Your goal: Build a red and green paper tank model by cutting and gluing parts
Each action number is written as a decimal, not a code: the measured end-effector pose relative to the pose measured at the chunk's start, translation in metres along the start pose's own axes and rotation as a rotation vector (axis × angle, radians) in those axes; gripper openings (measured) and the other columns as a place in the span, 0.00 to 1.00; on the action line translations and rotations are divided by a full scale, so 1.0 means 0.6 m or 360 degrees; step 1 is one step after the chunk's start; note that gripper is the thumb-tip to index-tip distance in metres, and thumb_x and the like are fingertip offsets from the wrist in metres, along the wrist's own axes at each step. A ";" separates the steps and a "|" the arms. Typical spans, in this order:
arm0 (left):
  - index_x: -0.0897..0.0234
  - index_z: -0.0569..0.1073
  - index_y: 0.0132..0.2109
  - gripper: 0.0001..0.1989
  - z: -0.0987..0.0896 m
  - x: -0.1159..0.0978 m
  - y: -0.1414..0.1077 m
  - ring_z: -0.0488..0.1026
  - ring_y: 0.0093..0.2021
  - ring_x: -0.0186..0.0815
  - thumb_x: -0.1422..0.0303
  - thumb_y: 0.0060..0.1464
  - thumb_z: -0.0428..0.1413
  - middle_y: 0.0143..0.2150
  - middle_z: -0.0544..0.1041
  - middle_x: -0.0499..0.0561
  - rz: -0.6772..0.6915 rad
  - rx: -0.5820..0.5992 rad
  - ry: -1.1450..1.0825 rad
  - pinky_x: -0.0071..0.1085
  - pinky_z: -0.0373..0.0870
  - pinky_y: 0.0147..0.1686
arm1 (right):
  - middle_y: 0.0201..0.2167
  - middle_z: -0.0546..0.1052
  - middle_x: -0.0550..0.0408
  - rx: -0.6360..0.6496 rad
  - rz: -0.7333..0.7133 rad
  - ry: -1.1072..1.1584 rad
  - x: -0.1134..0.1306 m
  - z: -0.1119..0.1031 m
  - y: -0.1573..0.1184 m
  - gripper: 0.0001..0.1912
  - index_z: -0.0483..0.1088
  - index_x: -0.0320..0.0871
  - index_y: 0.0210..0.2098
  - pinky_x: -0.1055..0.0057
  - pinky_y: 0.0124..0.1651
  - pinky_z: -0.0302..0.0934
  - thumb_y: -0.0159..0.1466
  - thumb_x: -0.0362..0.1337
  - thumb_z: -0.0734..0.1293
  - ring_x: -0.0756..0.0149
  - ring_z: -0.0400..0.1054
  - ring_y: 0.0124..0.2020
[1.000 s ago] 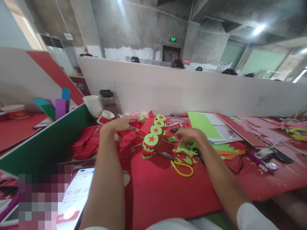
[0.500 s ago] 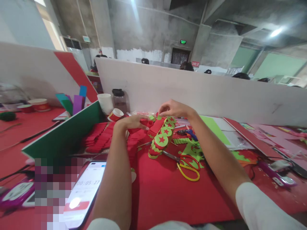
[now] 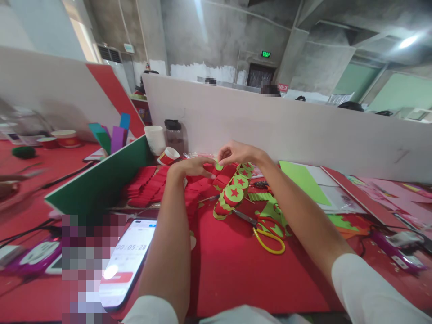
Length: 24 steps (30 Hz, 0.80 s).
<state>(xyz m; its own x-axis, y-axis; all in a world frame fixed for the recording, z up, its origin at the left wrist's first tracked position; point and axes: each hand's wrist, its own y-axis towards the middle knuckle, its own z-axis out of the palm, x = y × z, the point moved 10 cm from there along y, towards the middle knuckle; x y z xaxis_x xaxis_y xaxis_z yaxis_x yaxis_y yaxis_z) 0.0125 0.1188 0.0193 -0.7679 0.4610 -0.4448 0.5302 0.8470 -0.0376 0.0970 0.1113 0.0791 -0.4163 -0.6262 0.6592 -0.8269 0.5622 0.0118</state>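
Between finger and thumb, my right hand [image 3: 232, 153] pinches a small green paper disc [image 3: 219, 166]. Close on its left, my left hand [image 3: 197, 167] reaches over red paper, its fingers closed around part of a red paper piece that is mostly hidden. A row of red paper rolls with green zigzag edging and green discs bearing red stars [image 3: 234, 192] stands right of both hands. Scissors [image 3: 270, 238] with red and yellow handles lie at the near end of that row. Stacked red paper strips [image 3: 145, 186] are left of my left hand.
A green divider [image 3: 97, 184] stands left, with a white cup [image 3: 155, 139], a tipped paper cup [image 3: 168, 155] and a dark-lidded bottle [image 3: 174, 135] behind. A phone [image 3: 130, 263] lies front left. Green sheets [image 3: 303, 182] lie right. A co-worker's hand [image 3: 8, 186] shows far left.
My right hand has shifted slightly left and closer to my left hand, and the green disc now shows in its pinch. The view has turned a little left.
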 end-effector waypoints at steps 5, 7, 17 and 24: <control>0.51 0.69 0.59 0.33 0.002 -0.008 0.000 0.67 0.55 0.42 0.48 0.45 0.57 0.56 0.73 0.46 0.0066 0.0020 -0.0033 0.32 0.62 0.54 | 0.31 0.80 0.54 0.0027 0.0028 0.0006 -0.009 0.007 0.005 0.06 0.76 0.40 0.32 0.75 0.34 0.63 0.54 0.35 0.71 0.69 0.72 0.31; 0.52 0.70 0.57 0.31 0.001 -0.013 -0.001 0.67 0.54 0.42 0.49 0.45 0.57 0.55 0.73 0.46 0.0091 0.0019 -0.0047 0.32 0.62 0.54 | 0.31 0.80 0.54 0.0037 0.0024 -0.0003 -0.010 0.009 0.005 0.06 0.76 0.40 0.31 0.75 0.34 0.62 0.54 0.35 0.71 0.68 0.72 0.31; 0.51 0.70 0.58 0.32 0.000 -0.017 -0.003 0.67 0.54 0.43 0.50 0.45 0.58 0.54 0.74 0.46 0.0088 0.0029 -0.0074 0.33 0.62 0.53 | 0.29 0.79 0.55 -0.0008 0.0065 -0.0094 -0.017 0.007 0.006 0.07 0.76 0.42 0.30 0.74 0.33 0.61 0.53 0.38 0.71 0.68 0.70 0.30; 0.51 0.70 0.58 0.31 -0.001 -0.018 -0.003 0.68 0.54 0.42 0.49 0.46 0.57 0.54 0.74 0.45 0.0099 0.0013 -0.0032 0.31 0.63 0.52 | 0.27 0.78 0.55 -0.0034 0.0035 -0.0149 -0.014 0.005 0.011 0.07 0.74 0.41 0.30 0.73 0.32 0.61 0.52 0.37 0.71 0.68 0.69 0.28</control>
<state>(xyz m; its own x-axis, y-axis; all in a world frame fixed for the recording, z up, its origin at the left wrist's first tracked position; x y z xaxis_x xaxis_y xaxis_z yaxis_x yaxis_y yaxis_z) 0.0197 0.1124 0.0245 -0.7259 0.5072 -0.4644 0.5798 0.8146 -0.0165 0.0940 0.1185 0.0710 -0.4684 -0.6609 0.5864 -0.8096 0.5868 0.0147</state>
